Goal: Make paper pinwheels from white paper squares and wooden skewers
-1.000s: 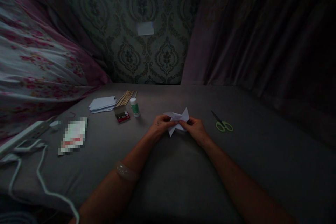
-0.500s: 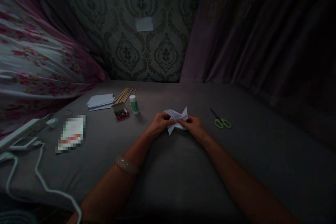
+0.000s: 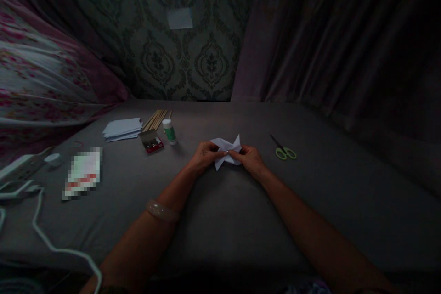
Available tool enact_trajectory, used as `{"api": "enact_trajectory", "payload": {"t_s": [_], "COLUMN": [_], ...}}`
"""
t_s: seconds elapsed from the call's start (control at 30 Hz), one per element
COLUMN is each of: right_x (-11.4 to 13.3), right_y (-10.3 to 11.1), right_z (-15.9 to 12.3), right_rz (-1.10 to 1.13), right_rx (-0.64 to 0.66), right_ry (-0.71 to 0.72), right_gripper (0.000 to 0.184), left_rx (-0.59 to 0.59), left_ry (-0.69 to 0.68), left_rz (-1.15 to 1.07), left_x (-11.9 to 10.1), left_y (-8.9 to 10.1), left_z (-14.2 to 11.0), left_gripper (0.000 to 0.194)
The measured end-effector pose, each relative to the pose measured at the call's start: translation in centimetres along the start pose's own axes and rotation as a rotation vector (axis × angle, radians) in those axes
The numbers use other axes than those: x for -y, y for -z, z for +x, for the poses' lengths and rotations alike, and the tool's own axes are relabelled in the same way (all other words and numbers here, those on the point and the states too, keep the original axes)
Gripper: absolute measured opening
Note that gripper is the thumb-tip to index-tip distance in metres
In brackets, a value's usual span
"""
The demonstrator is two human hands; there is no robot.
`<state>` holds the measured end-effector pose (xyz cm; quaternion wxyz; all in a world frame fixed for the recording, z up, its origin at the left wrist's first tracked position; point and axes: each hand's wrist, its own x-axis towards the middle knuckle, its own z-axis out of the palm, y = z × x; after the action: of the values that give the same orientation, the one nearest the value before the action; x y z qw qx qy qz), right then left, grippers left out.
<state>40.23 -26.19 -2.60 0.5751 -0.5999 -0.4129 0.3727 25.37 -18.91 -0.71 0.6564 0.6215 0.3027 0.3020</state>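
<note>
Two hands at work: left hand (image 3: 206,154) at paper's (image 3: 223,144) nine o'clock, right hand (image 3: 254,161) at three, each grip pinched closed on it, thumbs meeting near shiny speck (image 3: 227,152). Since half-second ago: pose unchanged, view shifted; centre work seems unfinished.

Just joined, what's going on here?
A person's left hand and right hand both hold a folded white paper, close together near its middle. Left of them: a red box, open, a green-and-white tube, thin sticks and a paper stack. Green-handled scissors lie to the right.
</note>
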Motion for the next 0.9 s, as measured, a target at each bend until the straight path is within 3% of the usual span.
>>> {"api": "enact_trajectory", "payload": {"t_s": [0.9], "right_x": [0.1], "right_y": [-0.4], "right_z": [0.0], "right_rz": [-0.038], "right_rx": [-0.012], "right_ry": [-0.007], "right_gripper": [0.029], "left_rx": [-0.060], "left_ry": [0.052], "left_rz": [0.028], "left_x": [1.5], "left_y": [0.5], "left_z": [0.7], "left_gripper": [0.027]}}
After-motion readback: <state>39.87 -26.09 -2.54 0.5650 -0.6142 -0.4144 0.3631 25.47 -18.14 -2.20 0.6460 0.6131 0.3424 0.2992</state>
